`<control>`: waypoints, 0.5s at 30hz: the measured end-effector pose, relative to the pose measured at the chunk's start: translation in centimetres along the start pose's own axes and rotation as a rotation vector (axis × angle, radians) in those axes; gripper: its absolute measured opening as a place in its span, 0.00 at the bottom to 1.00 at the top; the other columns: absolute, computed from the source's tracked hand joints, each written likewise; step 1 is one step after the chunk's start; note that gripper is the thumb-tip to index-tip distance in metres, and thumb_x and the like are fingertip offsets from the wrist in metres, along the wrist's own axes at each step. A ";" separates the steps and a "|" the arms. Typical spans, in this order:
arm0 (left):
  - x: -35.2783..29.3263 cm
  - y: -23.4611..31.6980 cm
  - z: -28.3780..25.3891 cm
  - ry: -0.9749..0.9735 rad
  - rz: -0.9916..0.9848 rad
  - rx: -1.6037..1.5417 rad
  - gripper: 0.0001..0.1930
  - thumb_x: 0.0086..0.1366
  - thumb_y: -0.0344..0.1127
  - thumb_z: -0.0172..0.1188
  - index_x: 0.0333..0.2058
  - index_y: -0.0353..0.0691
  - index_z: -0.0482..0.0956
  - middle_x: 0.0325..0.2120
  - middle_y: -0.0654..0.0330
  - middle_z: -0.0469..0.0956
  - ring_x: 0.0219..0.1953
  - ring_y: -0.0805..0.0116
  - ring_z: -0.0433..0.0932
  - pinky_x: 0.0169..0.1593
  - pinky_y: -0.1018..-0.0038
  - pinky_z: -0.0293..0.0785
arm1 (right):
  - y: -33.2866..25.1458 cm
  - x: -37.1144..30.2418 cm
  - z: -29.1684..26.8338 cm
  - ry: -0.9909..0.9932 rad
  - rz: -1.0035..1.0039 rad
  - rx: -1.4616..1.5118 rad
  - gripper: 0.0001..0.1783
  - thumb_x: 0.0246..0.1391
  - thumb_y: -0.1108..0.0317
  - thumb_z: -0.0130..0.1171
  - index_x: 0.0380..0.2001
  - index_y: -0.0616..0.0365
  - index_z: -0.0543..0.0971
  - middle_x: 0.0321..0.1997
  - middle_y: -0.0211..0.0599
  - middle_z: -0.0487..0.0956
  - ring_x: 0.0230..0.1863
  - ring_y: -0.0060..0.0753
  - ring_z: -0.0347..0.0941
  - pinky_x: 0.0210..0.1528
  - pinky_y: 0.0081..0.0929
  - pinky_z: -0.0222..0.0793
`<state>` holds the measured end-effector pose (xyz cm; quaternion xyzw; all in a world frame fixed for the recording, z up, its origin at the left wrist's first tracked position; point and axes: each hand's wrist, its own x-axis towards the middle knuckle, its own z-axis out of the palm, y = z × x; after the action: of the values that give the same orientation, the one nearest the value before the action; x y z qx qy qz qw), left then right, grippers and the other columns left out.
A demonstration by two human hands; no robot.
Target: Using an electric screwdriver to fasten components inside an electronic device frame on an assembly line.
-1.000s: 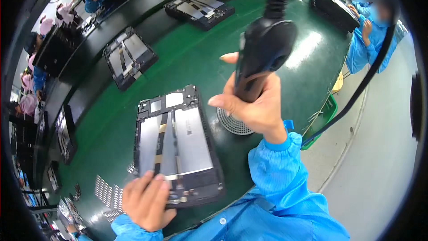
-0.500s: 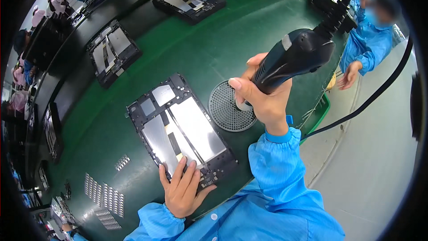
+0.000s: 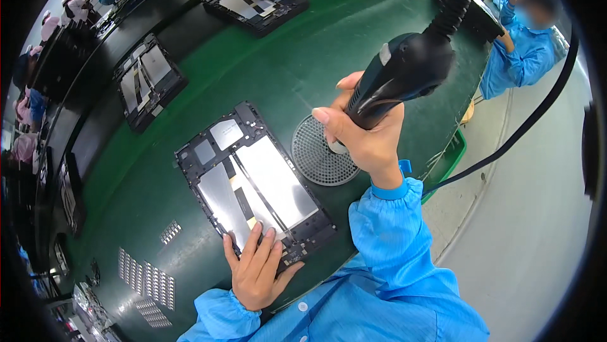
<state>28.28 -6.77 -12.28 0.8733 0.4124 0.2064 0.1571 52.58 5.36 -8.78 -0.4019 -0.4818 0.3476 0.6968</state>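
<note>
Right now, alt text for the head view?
A person's right hand grips a black corded handheld tool near a round grey perforated disc; the left hand rests on the near end of a flat, silver-panelled black device on a green table. Similar devices lie farther back.

No lettering, number or sign can be read.

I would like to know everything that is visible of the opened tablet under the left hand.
The opened tablet has a black frame, apparently plastic, with large silvery panels that look like metal, two smaller pale plates near its far end and a black-and-gold ribbon between the panels. Glare whitens part of it. It lies flat on the green table, its far end turned leftward. The left hand rests on its near end.
</note>
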 end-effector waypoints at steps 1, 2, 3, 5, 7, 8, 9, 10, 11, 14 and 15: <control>0.1 0.1 0.1 0.012 -0.015 0.005 0.28 0.40 0.40 0.74 0.38 0.31 0.77 0.47 0.49 0.75 0.57 0.48 0.68 0.60 0.37 0.40 | 0.0 0.0 -0.1 -0.009 -0.004 -0.003 0.18 0.42 0.79 0.67 0.37 0.65 0.72 0.18 0.27 0.74 0.18 0.15 0.69 0.20 0.14 0.63; 0.2 0.3 0.2 0.024 -0.030 0.010 0.25 0.41 0.41 0.74 0.37 0.33 0.79 0.46 0.52 0.75 0.56 0.51 0.69 0.60 0.37 0.41 | 0.0 0.1 -0.3 -0.019 -0.007 -0.006 0.18 0.42 0.79 0.67 0.37 0.65 0.72 0.18 0.27 0.74 0.18 0.15 0.69 0.20 0.14 0.63; 0.3 0.3 0.3 0.025 -0.028 0.007 0.25 0.41 0.41 0.74 0.37 0.33 0.79 0.46 0.52 0.75 0.56 0.51 0.69 0.60 0.37 0.41 | -0.1 0.2 -0.4 -0.018 -0.008 -0.009 0.18 0.42 0.79 0.67 0.37 0.65 0.72 0.18 0.27 0.74 0.18 0.15 0.69 0.20 0.14 0.63; 0.6 0.5 0.5 0.025 -0.026 -0.005 0.25 0.41 0.40 0.74 0.37 0.33 0.78 0.46 0.51 0.75 0.56 0.51 0.69 0.60 0.36 0.41 | -0.4 0.3 -0.6 -0.032 -0.019 -0.024 0.17 0.42 0.79 0.67 0.36 0.65 0.72 0.18 0.27 0.74 0.19 0.14 0.69 0.21 0.14 0.62; 0.5 0.4 0.4 0.032 -0.024 0.011 0.26 0.41 0.41 0.74 0.38 0.33 0.78 0.46 0.51 0.75 0.56 0.50 0.69 0.59 0.36 0.42 | -0.2 0.4 -0.3 -0.046 -0.013 -0.020 0.18 0.42 0.79 0.67 0.37 0.64 0.72 0.18 0.27 0.74 0.19 0.14 0.69 0.21 0.14 0.62; 0.4 0.3 0.3 0.039 -0.019 0.026 0.26 0.41 0.42 0.74 0.38 0.33 0.78 0.46 0.51 0.75 0.55 0.50 0.69 0.59 0.36 0.43 | 0.0 0.6 0.0 -0.057 -0.008 -0.018 0.18 0.42 0.80 0.67 0.38 0.64 0.72 0.18 0.27 0.74 0.19 0.15 0.69 0.21 0.15 0.62; 0.3 0.2 0.2 0.046 -0.045 0.044 0.26 0.41 0.42 0.74 0.38 0.33 0.78 0.46 0.51 0.75 0.55 0.50 0.69 0.59 0.36 0.43 | 0.0 0.6 0.4 -0.079 -0.002 0.005 0.18 0.42 0.80 0.67 0.38 0.64 0.72 0.18 0.27 0.74 0.19 0.15 0.69 0.21 0.15 0.62; 0.4 0.2 0.4 0.050 -0.015 0.031 0.27 0.41 0.43 0.74 0.38 0.32 0.77 0.45 0.49 0.75 0.55 0.47 0.69 0.59 0.37 0.42 | 0.0 0.5 0.6 -0.024 0.002 0.005 0.20 0.42 0.81 0.67 0.39 0.63 0.72 0.19 0.27 0.74 0.19 0.15 0.69 0.21 0.15 0.62; 0.6 0.1 0.6 0.056 0.009 0.024 0.28 0.40 0.44 0.74 0.37 0.31 0.76 0.44 0.48 0.75 0.55 0.44 0.69 0.60 0.37 0.42 | 0.1 0.5 0.7 0.025 0.008 0.010 0.21 0.41 0.81 0.66 0.41 0.62 0.71 0.19 0.27 0.73 0.19 0.16 0.69 0.21 0.16 0.63; 2.0 0.8 0.4 0.040 0.040 -0.001 0.24 0.47 0.44 0.69 0.39 0.34 0.77 0.47 0.52 0.74 0.56 0.52 0.68 0.58 0.41 0.49 | -1.5 0.6 -0.7 0.109 -0.081 -0.107 0.24 0.41 0.83 0.63 0.44 0.61 0.69 0.20 0.30 0.73 0.18 0.20 0.67 0.22 0.18 0.65; 2.0 1.0 -0.5 0.059 0.051 0.003 0.23 0.47 0.44 0.68 0.39 0.35 0.77 0.48 0.52 0.74 0.56 0.52 0.69 0.59 0.44 0.52 | -2.4 0.7 -0.4 0.123 -0.118 -0.126 0.25 0.43 0.82 0.61 0.46 0.61 0.67 0.20 0.30 0.72 0.18 0.21 0.68 0.23 0.19 0.65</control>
<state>29.85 -5.77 -10.88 0.8773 0.3946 0.2356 0.1381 53.40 4.86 -6.48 -0.4364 -0.4815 0.2497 0.7178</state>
